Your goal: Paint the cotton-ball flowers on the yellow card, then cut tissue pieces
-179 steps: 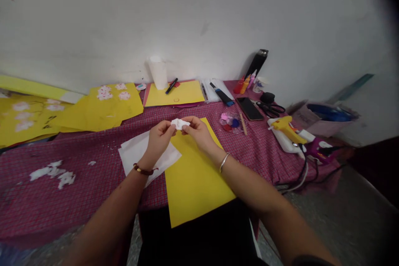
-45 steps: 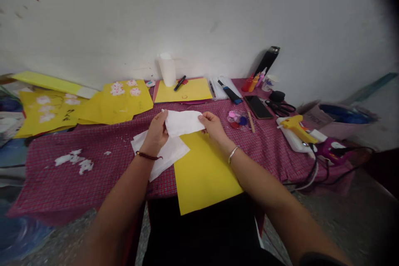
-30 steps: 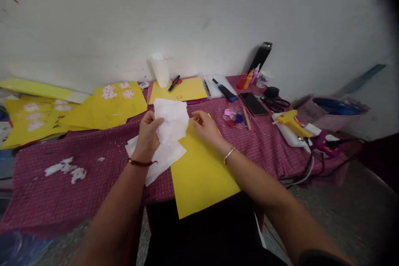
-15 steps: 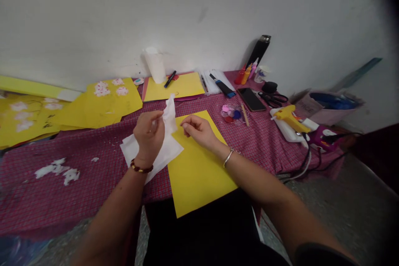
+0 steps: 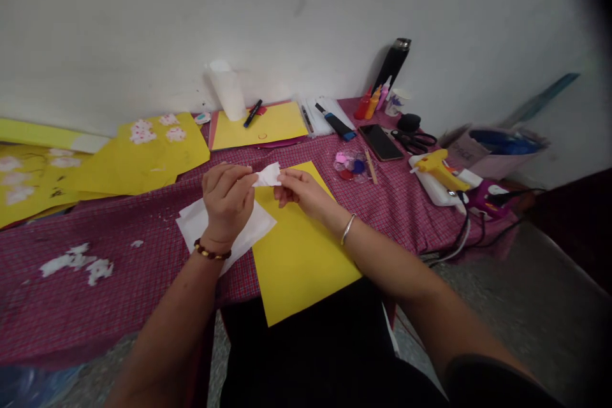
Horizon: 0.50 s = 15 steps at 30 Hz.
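Both hands, left hand (image 5: 227,199) and right hand (image 5: 299,189), pinch a bunched white tissue strip (image 5: 268,175) by its ends, fingers closed on it, just above the table. Beneath spreads the red checked cloth (image 5: 119,293). On it lies the yellow sheet (image 5: 301,255), under the right hand. Smaller white tissue sheets (image 5: 191,226) lie beneath the left wrist, overlapping that sheet's left edge.

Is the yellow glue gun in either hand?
No, the glue gun lies at the right; left hand and right hand pinch white tissue.
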{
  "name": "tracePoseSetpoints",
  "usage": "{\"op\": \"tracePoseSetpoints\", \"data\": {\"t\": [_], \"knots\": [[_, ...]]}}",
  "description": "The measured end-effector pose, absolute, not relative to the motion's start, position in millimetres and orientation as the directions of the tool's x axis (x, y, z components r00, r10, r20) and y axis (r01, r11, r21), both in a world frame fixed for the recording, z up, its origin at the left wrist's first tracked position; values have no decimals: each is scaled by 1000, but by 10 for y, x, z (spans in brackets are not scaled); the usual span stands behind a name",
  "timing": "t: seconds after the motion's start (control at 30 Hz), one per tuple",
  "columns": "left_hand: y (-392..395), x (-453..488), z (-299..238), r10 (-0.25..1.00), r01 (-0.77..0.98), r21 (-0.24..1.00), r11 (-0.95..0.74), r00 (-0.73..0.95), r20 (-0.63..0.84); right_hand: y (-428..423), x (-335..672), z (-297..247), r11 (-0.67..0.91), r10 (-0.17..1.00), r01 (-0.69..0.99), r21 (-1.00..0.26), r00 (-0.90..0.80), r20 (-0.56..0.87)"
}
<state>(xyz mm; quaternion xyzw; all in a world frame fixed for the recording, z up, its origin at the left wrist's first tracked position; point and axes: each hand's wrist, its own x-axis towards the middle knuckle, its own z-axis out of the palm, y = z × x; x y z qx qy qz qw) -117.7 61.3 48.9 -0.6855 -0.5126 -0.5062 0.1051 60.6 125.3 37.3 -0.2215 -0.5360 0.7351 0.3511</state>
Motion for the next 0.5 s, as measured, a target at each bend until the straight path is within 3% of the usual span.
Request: {"op": "tracePoseSetpoints", "data": {"t": [0.13, 0.37, 0.5], "knots": [[639, -1178, 447, 614, 799, 405, -445, -57, 787, 1259, 597, 398, -214, 776, -273, -938, -630, 6], [704, -1150, 425, 678, 807, 473, -354, -127, 724, 1252, 589, 423, -182, 755, -307, -934, -653, 67], [779, -1292, 448, 669, 783, 552, -286, -249, 700, 1313, 654, 441, -210, 790, -356, -911, -610, 57]]}}
